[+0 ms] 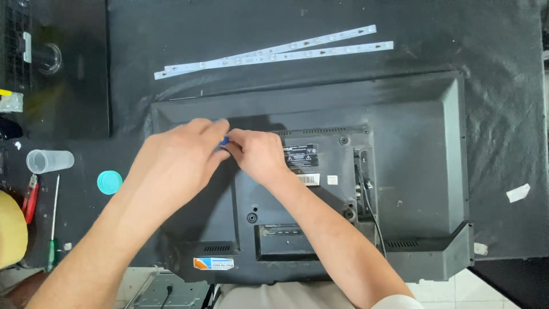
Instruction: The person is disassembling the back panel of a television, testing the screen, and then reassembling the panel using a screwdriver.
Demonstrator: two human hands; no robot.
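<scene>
A black flat-screen television (pixel 412 149) lies face down on a dark mat, its back cover toward me. My left hand (pixel 177 157) and my right hand (pixel 257 154) meet over the upper left part of the back cover. Between their fingertips sits a small blue object (pixel 225 141), mostly hidden by the fingers; both hands pinch it. What lies under the hands on the cover is hidden.
Two white LED strips (pixel 274 52) lie beyond the television. At the left are a clear plastic cup (pixel 48 161) on its side, a teal lid (pixel 109 182), red-handled pliers (pixel 30 197) and a green-handled screwdriver (pixel 53 229). A scrap of white tape (pixel 517 193) lies at the right.
</scene>
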